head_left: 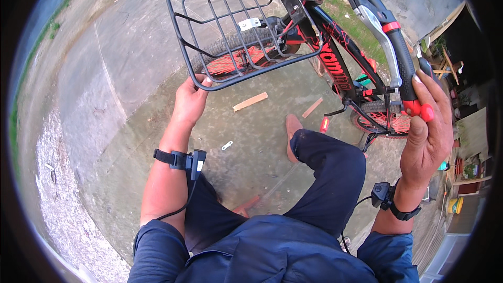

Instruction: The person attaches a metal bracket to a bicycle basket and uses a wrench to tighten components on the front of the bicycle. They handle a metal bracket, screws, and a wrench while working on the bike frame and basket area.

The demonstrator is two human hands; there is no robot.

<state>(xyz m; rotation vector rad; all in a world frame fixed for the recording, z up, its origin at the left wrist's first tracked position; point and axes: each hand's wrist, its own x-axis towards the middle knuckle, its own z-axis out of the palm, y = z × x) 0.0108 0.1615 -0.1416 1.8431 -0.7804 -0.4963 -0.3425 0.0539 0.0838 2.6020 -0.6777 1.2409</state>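
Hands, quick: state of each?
Left hand: closed, pinching a corner of the black wire basket.
Right hand: against handlebar grip; whether closed on it, can't tell.

Two hands (189, 102) (432, 144), two wrist straps (165, 157) (406, 214), one bicycle (335, 68) and one wire basket (262, 71) show.

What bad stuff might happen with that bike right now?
The bike might wobble or tip if the right hand, which is at the very end of the handlebar grip, slipped off.
If the left hand pulled hard on the corner of the basket, the front might turn.
The small metal piece lying loose on the ground could get kicked away.
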